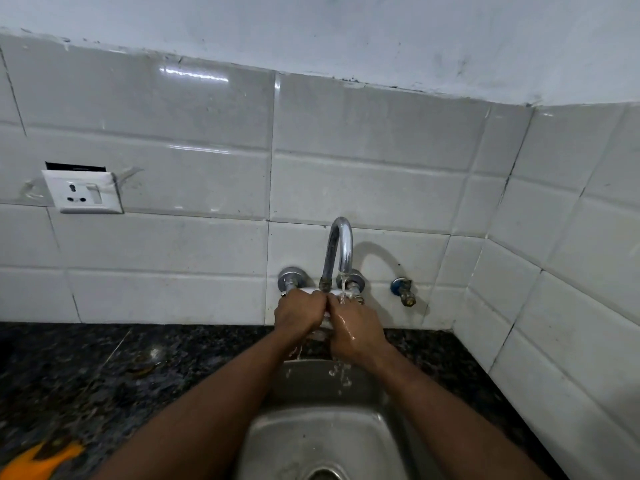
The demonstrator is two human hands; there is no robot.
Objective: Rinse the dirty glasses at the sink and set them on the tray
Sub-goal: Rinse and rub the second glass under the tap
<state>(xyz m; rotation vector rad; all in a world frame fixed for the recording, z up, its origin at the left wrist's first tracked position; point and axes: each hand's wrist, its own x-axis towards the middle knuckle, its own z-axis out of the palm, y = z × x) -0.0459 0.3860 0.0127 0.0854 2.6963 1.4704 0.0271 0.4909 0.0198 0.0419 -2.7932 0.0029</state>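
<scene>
White tiles (173, 133) back our dark worktop (69, 368). Our left hand (299, 311) and right hand (356, 327) both curl round a mostly hidden glass (326, 322) under the running tap (341, 244), above the sink (311, 441). We judge rinsing underway; no tray shows, so setting down remains.

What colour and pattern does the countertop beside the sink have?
The countertop is black with grey speckles; the head view shows it.
</scene>
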